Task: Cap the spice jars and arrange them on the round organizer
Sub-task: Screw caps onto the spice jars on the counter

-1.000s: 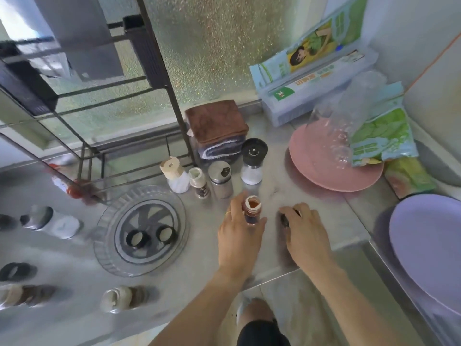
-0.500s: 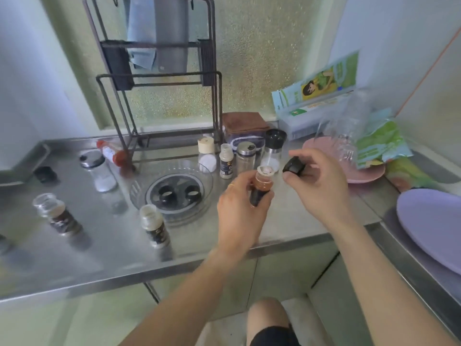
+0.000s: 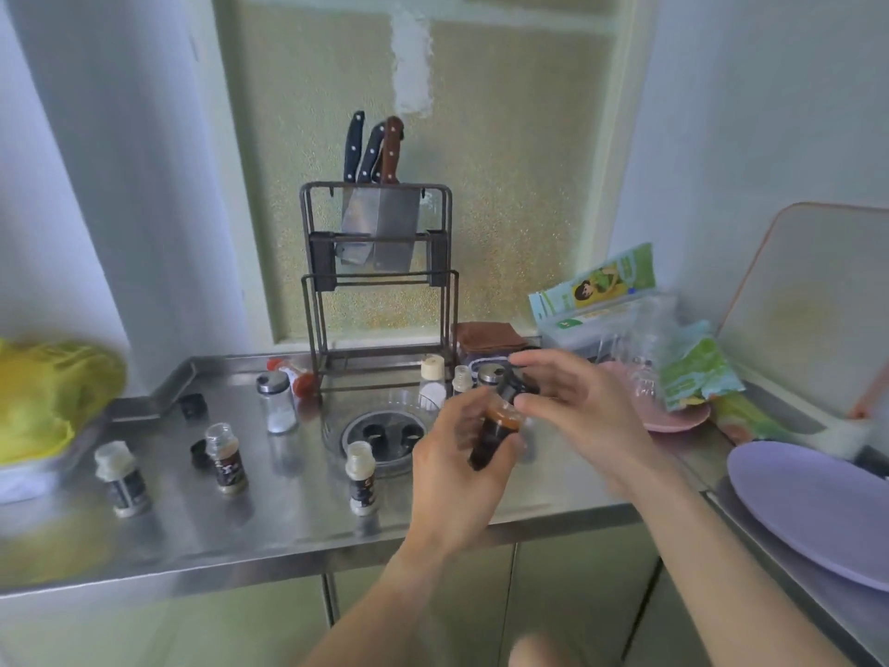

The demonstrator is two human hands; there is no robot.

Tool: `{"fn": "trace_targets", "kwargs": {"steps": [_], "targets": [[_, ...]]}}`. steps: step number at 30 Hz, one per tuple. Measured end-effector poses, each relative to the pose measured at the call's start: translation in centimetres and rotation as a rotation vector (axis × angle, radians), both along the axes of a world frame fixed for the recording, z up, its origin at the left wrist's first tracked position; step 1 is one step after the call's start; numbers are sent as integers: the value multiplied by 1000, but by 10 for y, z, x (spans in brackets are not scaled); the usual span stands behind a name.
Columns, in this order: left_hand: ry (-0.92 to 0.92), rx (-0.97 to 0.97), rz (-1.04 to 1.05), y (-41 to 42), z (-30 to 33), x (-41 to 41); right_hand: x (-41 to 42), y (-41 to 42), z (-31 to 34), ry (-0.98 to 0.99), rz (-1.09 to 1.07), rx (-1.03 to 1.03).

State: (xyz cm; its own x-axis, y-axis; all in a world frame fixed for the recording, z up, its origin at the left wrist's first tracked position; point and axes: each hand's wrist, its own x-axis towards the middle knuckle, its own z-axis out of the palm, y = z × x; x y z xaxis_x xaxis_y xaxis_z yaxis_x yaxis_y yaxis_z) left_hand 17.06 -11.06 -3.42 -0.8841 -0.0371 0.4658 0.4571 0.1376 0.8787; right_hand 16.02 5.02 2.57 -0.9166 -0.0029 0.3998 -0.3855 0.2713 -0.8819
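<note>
the left hand (image 3: 462, 466) grips a dark jar (image 3: 493, 435), tilted, held above the counter (image 3: 288, 517) near the right side of the round organizer (image 3: 380, 426). the right hand (image 3: 577, 402) pinches a black cap (image 3: 514, 387) just over the jar's mouth. three uncapped jars (image 3: 361, 476) stand on the left counter.

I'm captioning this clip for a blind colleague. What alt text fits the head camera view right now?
A person's left hand grips a dark spice jar above a steel counter while the right hand brings a black cap to its mouth. Uncapped jars stand around a clear round organizer, before a knife rack.
</note>
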Motion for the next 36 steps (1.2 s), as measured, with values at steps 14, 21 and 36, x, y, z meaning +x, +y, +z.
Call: {"fn": "trace_targets", "kwargs": {"steps": [14,21,36], "targets": [[-524,704,-467,-11,-16,-56,-51,28,29,-144,311,427],[-623,705,-442,-1,-40,-80,-77,32,10,-220,160,651],[-710,704,-464,6,-56,-94,-89,39,-2,-380,179,674]]}}
